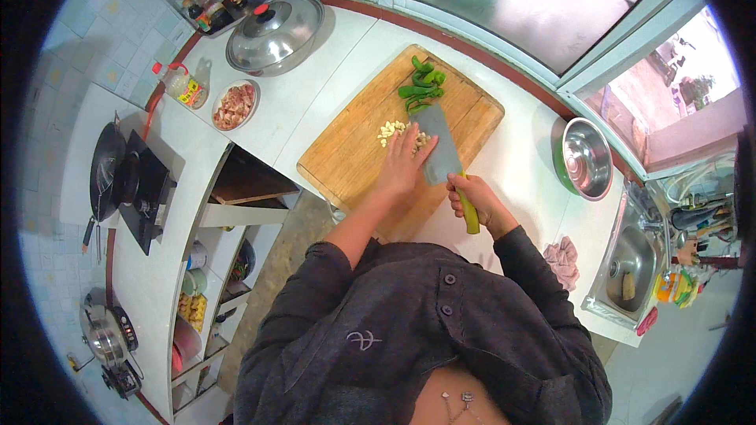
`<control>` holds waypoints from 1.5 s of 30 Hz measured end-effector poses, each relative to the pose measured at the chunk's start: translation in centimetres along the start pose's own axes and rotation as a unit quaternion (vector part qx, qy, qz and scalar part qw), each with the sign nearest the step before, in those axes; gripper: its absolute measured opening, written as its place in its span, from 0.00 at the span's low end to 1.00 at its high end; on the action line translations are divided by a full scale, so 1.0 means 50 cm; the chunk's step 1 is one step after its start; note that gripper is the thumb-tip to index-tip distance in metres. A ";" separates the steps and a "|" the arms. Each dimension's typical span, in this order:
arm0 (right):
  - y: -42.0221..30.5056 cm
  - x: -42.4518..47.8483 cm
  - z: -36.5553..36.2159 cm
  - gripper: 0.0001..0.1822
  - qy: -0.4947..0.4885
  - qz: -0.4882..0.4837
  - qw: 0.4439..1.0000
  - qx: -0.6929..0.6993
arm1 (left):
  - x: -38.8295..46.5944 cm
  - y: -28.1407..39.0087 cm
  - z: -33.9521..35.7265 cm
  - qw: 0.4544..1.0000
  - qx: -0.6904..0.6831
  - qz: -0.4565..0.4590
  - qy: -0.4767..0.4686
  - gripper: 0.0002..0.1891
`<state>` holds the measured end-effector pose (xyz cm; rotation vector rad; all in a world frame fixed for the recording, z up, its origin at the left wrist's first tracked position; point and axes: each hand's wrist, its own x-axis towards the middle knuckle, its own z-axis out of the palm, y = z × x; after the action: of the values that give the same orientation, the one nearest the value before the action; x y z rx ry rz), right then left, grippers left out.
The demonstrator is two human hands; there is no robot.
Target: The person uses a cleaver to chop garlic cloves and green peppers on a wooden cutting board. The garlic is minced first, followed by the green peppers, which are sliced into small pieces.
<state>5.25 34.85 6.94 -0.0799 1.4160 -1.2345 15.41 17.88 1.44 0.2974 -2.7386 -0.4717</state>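
In my right hand (477, 199) is a kitchen cleaver (440, 144), gripped by its yellow-green handle. Its broad grey blade lies over the wooden cutting board (348, 150), pointing away from me. My left hand (401, 159) is just left of the blade, palm down with fingers and thumb apart, over small pale pieces of chopped garlic (388, 131). More tan bits show between that thumb and fingers; whether the fingers press on them I cannot tell. Cut green peppers (422, 84) are heaped at the far end of the board, beyond the blade's tip.
To the left are a plate of raw cut meat (234, 106), a plastic bottle (183, 87) and a lidded metal pan (274, 35). On the right stand a steel bowl (586, 159), a pink cloth (562, 262) and a sink (632, 265). A wok (106, 171) is at far left.
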 end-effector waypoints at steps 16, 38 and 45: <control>0.057 -0.012 0.021 0.17 0.181 -0.302 0.712 -0.608 | -0.066 0.034 -0.033 1.000 0.028 -0.004 0.005 0.41; 0.086 -0.124 -0.098 0.18 0.148 -0.272 0.760 -0.572 | -0.032 -0.081 0.051 0.996 -0.042 -0.054 0.055 0.34; 0.175 -0.126 -0.124 0.28 0.072 -0.090 0.991 -0.061 | -0.058 -0.100 0.082 0.965 -0.163 -0.167 0.122 0.26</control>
<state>7.61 46.61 3.62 -0.2097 1.6383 -1.3218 17.29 15.20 -4.85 0.6851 -2.3275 -0.8985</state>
